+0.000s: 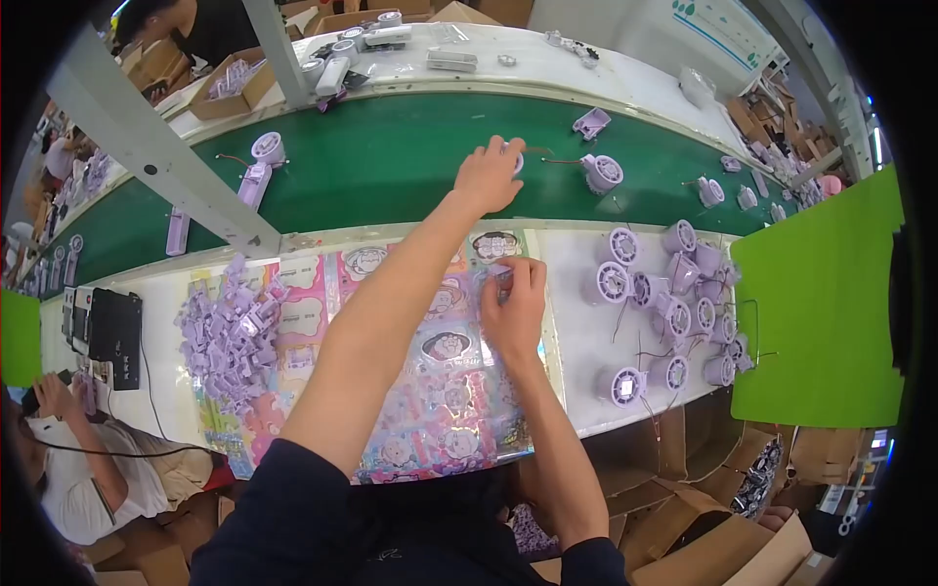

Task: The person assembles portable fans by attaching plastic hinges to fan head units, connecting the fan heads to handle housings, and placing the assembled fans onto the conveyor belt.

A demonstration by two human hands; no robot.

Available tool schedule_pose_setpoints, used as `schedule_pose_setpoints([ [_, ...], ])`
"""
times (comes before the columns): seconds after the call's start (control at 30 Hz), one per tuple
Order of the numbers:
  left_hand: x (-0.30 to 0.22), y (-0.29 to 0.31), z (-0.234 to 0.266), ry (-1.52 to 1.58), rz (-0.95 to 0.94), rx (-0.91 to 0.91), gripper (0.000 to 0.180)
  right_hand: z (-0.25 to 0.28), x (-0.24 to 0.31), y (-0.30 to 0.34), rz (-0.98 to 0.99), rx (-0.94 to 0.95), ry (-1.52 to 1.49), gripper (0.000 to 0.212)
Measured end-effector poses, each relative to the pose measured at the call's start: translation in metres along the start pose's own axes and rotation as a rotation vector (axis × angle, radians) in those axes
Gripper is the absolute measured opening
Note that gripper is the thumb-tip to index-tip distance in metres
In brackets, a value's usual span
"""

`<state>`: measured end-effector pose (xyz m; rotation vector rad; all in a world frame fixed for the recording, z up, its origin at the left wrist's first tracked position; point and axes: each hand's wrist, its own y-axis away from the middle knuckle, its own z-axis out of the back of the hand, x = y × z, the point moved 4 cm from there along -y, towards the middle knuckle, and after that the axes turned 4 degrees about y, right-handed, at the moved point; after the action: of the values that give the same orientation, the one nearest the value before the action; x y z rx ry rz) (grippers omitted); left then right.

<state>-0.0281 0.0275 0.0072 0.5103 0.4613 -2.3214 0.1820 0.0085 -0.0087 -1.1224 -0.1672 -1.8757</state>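
Note:
My left hand [491,176] reaches over the green conveyor belt, its fingers closed around a purple round fan head [519,164] that they mostly cover. Nearer to me, my right hand [515,308] pinches a small purple plastic piece [501,271] above the colourful printed sheet [396,451]. To the left on that sheet lies a heap of small purple plastic pieces [230,337]. Several purple fan heads [674,317] with thin wires stand grouped on the white table at the right.
The green belt [391,146] carries another wired fan head [603,173], a purple shell [591,122] and longer purple parts [254,186]. A white post [166,146] rises at the left; a green panel [821,313] borders the right. Cardboard boxes [684,518] sit below. Other people work at the left.

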Motion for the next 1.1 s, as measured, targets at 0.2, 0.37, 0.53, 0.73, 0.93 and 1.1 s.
schedule_pose_setpoints([
  [0.2,0.009,0.029,0.031,0.115,-0.049,0.034,0.059,-0.002,0.001,-0.004,0.040,-0.042,-0.008,0.029],
  [0.37,0.011,0.116,0.093,0.501,-0.154,-0.258,0.037,-0.002,-0.005,-0.004,0.032,-0.060,-0.007,0.029],
  [0.53,0.043,0.220,0.094,0.268,-0.108,-0.201,0.025,-0.001,-0.003,-0.002,0.055,-0.069,-0.030,0.028],
  [0.73,0.026,0.271,0.094,0.307,-0.113,-0.291,0.027,0.006,0.002,0.004,0.119,-0.066,-0.065,0.025],
  [0.93,0.020,0.309,0.093,0.337,-0.068,-0.270,0.037,0.000,0.031,0.060,0.064,0.103,-0.318,0.026],
  [1.1,0.017,0.318,0.095,0.365,-0.041,-0.278,0.046,-0.011,0.063,0.093,0.131,0.242,-0.494,0.034],
])
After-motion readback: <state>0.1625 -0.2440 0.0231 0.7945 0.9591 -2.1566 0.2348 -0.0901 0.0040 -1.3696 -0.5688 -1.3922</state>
